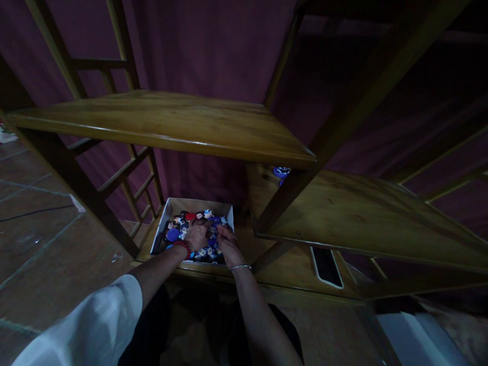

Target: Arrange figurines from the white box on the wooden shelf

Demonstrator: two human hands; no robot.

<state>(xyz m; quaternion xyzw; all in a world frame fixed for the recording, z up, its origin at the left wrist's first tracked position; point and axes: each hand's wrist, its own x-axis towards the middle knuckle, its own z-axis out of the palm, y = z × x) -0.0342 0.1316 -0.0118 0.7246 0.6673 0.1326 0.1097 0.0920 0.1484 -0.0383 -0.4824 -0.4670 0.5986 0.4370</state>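
A shallow white box (158, 232) on the low shelf is filled with small colourful doll-like figures (183, 232), mostly blue, black and white, with a red one (190, 216) near the back. My left hand (197, 236), with a red beaded bracelet at the wrist, reaches in over the figures, its fingers stretched forward. On the box's right side, my right hand (228, 245) also lies over the figures, a thin silver bracelet at its wrist. Its fingers point inward and are dim, so I cannot make out whether they grip a figure.
A wooden shelf board (162, 121) spans above the box. A wooden post (285, 203) and another shelf (366, 219) stand to the right. Blue-and-white items (281, 172) sit behind the post. A white-edged dark tray or device (327, 267) lies on the lower shelf.
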